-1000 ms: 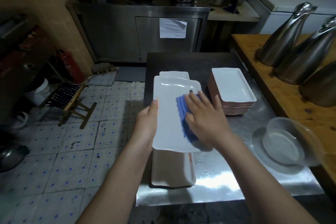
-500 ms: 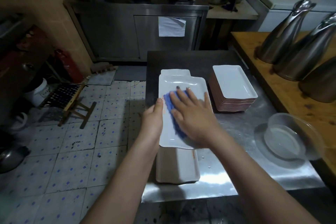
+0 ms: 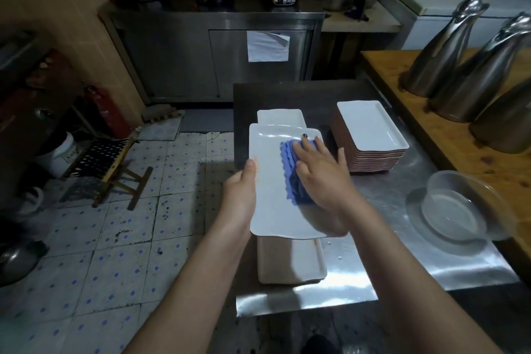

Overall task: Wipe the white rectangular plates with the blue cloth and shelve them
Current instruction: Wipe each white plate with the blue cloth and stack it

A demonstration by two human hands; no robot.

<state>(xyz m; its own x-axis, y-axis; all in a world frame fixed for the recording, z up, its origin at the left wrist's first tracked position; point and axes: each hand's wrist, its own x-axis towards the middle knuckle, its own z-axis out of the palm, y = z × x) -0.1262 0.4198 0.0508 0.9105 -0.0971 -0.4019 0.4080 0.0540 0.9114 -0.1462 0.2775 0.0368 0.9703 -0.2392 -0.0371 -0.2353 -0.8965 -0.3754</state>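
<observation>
The white plate (image 3: 270, 181) is held just over another plate (image 3: 290, 263) on the steel table (image 3: 388, 204), near its left edge. Your left hand (image 3: 240, 194) grips the white plate's left rim, thumb on top; your right hand (image 3: 319, 178), fingers straight, presses the blue cloth (image 3: 286, 156) flat on it.

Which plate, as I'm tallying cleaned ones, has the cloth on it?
The plate gripped by the left hand, blue cloth pressed on it; the stacked plates lie untouched.
</observation>
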